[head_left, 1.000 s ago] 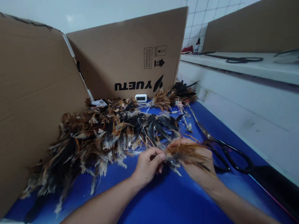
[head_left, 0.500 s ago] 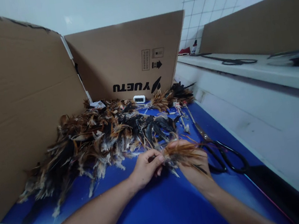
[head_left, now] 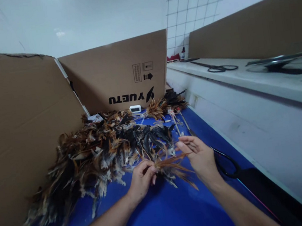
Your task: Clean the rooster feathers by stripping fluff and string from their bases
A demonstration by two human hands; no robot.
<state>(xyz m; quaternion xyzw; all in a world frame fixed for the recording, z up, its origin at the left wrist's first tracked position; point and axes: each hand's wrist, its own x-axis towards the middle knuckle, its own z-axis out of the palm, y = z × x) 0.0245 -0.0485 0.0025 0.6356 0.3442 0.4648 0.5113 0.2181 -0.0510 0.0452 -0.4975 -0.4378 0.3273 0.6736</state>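
Note:
A small bunch of brown and grey feathers [head_left: 174, 166] is pinched at its base between the thumb and fingers of my left hand [head_left: 142, 177], its tips fanning to the right. My right hand [head_left: 201, 158] is beside those tips, fingers apart and slightly curled, with nothing visible in it. A large heap of brown, black and white feathers [head_left: 97, 150] lies on the blue surface [head_left: 171, 215] behind and left of my hands. Black-handled scissors [head_left: 227, 162] lie partly hidden behind my right hand.
Cardboard panels [head_left: 117, 72] stand at the left and back. A small white digital display [head_left: 135, 109] sits by the back panel. At the right, a white ledge [head_left: 270, 81] holds more scissors [head_left: 222, 68] and a small bottle [head_left: 183, 53]. A black strip [head_left: 271, 189] lies at the lower right.
My right hand has come away from the feathers and opened. My left hand still holds the bunch. The view has shifted, so the scene sits further left and lower.

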